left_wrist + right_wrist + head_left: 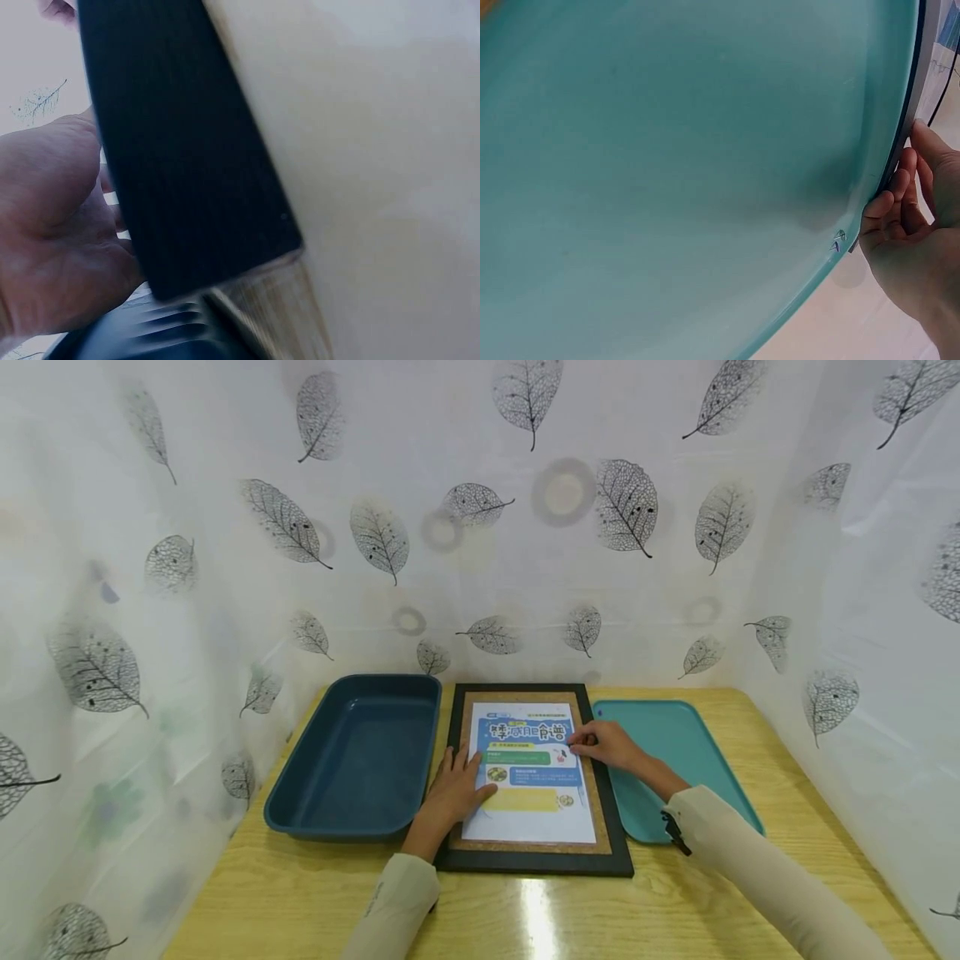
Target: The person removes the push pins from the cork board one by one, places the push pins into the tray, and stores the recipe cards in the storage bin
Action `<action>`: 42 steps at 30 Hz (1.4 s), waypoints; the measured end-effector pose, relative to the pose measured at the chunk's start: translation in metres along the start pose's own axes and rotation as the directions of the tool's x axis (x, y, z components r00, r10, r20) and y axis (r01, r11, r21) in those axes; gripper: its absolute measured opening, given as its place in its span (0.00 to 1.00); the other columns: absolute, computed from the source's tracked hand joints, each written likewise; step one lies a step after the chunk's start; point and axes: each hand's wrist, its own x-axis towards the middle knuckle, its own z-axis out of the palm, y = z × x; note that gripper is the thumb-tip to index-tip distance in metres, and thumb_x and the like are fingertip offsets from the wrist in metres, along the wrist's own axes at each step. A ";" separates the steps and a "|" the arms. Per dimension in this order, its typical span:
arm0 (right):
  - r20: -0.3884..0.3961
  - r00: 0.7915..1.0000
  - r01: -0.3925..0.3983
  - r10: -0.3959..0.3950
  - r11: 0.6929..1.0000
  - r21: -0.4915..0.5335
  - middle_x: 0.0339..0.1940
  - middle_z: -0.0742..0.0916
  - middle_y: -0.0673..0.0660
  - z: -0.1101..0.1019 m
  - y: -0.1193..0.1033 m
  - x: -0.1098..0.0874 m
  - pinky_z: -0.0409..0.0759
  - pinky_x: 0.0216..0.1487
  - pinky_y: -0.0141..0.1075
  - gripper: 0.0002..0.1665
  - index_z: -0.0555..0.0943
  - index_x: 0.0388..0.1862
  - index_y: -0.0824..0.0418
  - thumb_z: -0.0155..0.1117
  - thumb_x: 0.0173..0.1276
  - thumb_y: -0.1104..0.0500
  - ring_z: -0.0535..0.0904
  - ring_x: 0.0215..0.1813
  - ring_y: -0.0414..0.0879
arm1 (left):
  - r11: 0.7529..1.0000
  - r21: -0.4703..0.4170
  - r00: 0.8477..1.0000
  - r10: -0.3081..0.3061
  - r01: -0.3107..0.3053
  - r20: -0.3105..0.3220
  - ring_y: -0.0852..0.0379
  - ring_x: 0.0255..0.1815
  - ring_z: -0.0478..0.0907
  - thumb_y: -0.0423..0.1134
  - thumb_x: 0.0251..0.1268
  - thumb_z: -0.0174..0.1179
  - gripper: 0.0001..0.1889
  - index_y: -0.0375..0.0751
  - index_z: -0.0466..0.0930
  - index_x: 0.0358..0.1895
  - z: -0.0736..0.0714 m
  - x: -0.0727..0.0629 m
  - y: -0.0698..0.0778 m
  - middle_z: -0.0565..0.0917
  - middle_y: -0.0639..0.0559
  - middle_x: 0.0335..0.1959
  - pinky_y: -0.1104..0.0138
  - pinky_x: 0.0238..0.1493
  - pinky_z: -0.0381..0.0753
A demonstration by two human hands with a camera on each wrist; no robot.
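A white printed sheet (529, 827) with blue headings lies on a cork board (603, 810) in a black frame (536, 862). My left hand (448, 793) rests with spread fingers over the sheet's left edge. The frame's black side (187, 150) fills much of the left wrist view, with my left palm beside it. At the sheet's right edge, my right hand (611, 745) has thumb and index finger pinched together at a small dark thing; what it is I cannot tell. In the right wrist view, curled fingers (881, 206) show just beyond the teal tray's rim.
A deep dark-blue tray (352, 836) stands left of the board. Against its right side lies a shallow teal tray (686, 752), with two small thumbtacks (838, 240) in one corner. A leaf-patterned curtain (480, 577) encloses the wooden table (300, 902) at the back and sides.
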 end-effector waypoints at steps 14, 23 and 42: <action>0.024 0.999 -0.043 0.043 0.999 0.011 0.32 0.88 0.51 -0.005 -0.005 0.001 0.77 0.35 0.35 0.04 0.89 0.41 0.63 0.72 0.70 0.63 0.77 0.32 0.39 | 1.000 -0.016 1.000 -0.004 0.004 0.002 0.31 0.84 0.40 0.57 0.76 0.60 0.41 0.39 0.58 0.82 -0.001 0.000 0.002 0.48 0.38 0.85 0.41 0.79 0.51; 0.047 0.998 -0.047 0.046 0.999 0.025 0.33 0.87 0.51 -0.005 -0.005 0.003 0.78 0.35 0.35 0.04 0.89 0.41 0.64 0.71 0.71 0.64 0.78 0.32 0.39 | 1.000 -0.008 1.000 0.001 -0.001 0.001 0.31 0.84 0.40 0.57 0.76 0.60 0.41 0.39 0.59 0.82 -0.003 0.000 0.003 0.48 0.37 0.85 0.41 0.79 0.52; 0.107 0.994 -0.033 0.031 0.999 0.010 0.34 0.88 0.53 -0.006 -0.009 0.007 0.77 0.35 0.35 0.05 0.88 0.42 0.65 0.69 0.73 0.64 0.78 0.32 0.40 | 0.999 -0.039 1.000 -0.018 0.018 -0.001 0.31 0.84 0.40 0.56 0.75 0.61 0.41 0.39 0.59 0.82 -0.001 -0.002 0.001 0.48 0.38 0.85 0.40 0.79 0.51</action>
